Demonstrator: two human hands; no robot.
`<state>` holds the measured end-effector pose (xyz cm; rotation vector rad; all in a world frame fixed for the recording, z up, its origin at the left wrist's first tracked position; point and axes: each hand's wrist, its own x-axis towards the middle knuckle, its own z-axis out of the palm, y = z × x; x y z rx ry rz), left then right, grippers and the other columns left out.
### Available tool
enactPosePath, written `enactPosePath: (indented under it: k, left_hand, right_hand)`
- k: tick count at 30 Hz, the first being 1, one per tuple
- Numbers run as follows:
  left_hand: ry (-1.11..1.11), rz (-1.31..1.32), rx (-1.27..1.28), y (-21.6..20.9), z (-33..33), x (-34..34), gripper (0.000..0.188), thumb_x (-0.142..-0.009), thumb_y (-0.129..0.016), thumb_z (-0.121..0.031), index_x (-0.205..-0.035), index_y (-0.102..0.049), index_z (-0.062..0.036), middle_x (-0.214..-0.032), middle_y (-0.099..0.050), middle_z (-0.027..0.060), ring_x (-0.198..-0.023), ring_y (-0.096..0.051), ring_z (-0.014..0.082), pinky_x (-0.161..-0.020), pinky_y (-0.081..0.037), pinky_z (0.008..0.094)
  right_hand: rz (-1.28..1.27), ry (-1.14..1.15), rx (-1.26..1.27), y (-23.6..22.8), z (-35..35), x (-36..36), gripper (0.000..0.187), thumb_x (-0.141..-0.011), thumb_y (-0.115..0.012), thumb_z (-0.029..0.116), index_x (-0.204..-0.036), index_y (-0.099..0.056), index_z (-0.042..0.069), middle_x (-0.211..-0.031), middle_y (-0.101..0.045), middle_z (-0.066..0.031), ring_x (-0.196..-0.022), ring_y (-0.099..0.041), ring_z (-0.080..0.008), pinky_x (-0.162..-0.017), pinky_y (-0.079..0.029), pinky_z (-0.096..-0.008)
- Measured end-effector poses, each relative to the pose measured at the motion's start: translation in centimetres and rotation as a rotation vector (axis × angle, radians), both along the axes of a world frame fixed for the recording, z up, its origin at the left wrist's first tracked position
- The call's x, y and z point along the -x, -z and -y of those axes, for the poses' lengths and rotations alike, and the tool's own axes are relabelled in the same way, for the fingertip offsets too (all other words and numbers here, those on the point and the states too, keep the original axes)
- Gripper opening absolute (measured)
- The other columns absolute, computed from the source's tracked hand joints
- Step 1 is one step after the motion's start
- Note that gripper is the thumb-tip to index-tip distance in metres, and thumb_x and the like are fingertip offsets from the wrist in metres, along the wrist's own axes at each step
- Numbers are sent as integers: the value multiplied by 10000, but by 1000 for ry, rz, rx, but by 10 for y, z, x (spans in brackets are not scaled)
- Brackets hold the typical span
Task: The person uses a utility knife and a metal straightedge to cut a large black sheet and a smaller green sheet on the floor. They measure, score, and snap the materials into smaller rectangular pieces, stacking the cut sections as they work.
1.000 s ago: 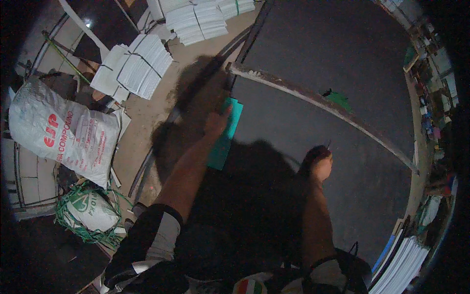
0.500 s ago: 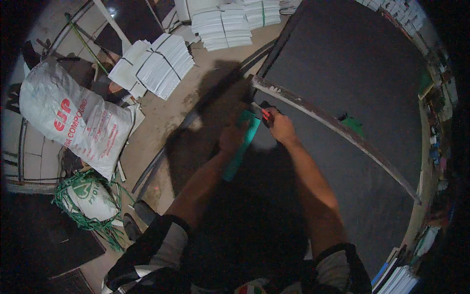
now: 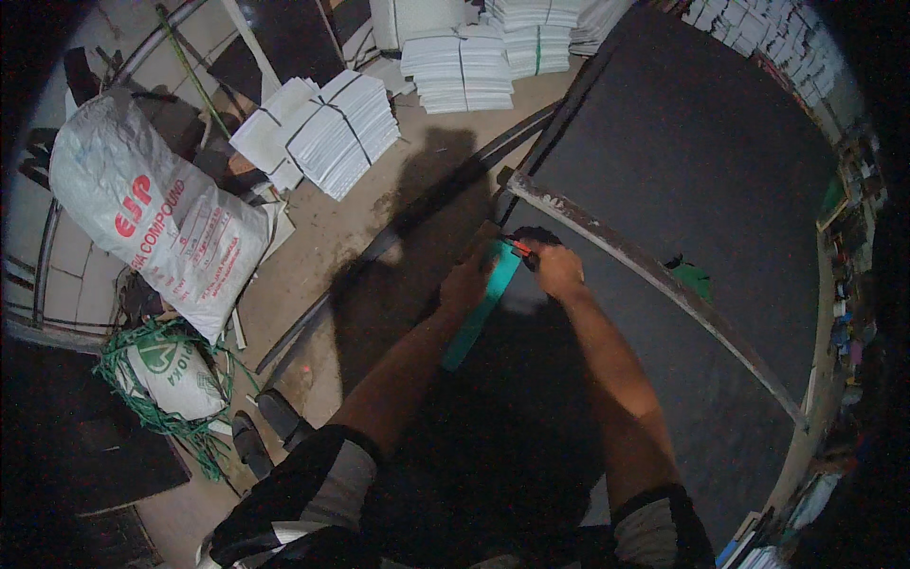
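Note:
My left hand (image 3: pixel 463 287), in shadow, grips the left edge of a flat teal strip (image 3: pixel 471 332) lying on the dark sheet; its fingertips are hard to see. My right hand (image 3: pixel 559 271) is closed around a cutter knife with a red and black handle (image 3: pixel 522 249). The knife's front end points left at the far end of the strip. Both forearms reach over the dark sheet (image 3: pixel 682 123), and my shadow covers its near part.
A long, worn bar (image 3: pixel 664 289) lies across the sheet, with a green scrap (image 3: pixel 694 282) beside it. Tied white stacks (image 3: pixel 343 133) stand at the back left. Further left are a large white sack (image 3: pixel 161 218) and a smaller sack (image 3: pixel 180 375) among green straps. Dark footwear (image 3: pixel 284 417) lies nearby.
The whole view has shifted, so the scene sits lower and further right. The knife in my right hand has come closer to the strip's far end. My left hand stays at the strip.

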<state>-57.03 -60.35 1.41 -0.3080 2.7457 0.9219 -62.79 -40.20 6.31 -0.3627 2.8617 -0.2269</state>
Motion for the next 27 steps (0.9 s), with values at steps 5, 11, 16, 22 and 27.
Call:
enactPosePath:
  k: [5,11,16,22,27]
  left_hand:
    - [9,-66,-46,3,7,-3,585,-1015,-453,-625,-1547,-369,-398,-1074,-708,273,-1005,-694,491,-866,-533,597]
    - [-4,-33,-52,1,2,-1,609,-1022,-444,-613,-1565,-344,-358,-1066,-711,270,-1000,-692,491,-881,-535,600]
    - [24,-286,-74,30,10,-4,573,-1042,-420,-583,-1553,-363,-331,-1048,-715,266,-972,-695,489,-856,-543,605]
    - [16,-376,-132,40,2,-6,551,-1048,-436,-552,-1537,-388,-303,-986,-718,263,-939,-692,494,-822,-541,602]
    - [3,-361,-162,54,4,2,559,-1038,-466,-545,-1522,-432,-268,-979,-721,264,-950,-691,480,-832,-528,601]
  right_hand:
    - [6,-32,-16,-18,7,-8,482,-952,-613,194,-1395,-605,385,-1073,-731,-188,-1032,-701,-396,-904,-558,-522]
    - [-18,-116,55,-20,3,-1,509,-938,-615,171,-1403,-602,377,-1043,-734,-189,-1001,-708,-395,-877,-564,-515]
    - [-11,-224,-90,-8,5,10,576,-919,-626,157,-1450,-556,368,-1053,-734,-181,-958,-718,-403,-858,-571,-516]
    - [-2,-307,-293,9,0,9,713,-926,-602,116,-1559,-391,366,-1084,-721,-174,-970,-728,-385,-838,-584,-511]
    - [-44,-360,-257,1,2,9,705,-936,-583,102,-1578,-376,308,-1094,-716,-194,-979,-730,-364,-826,-594,-485]
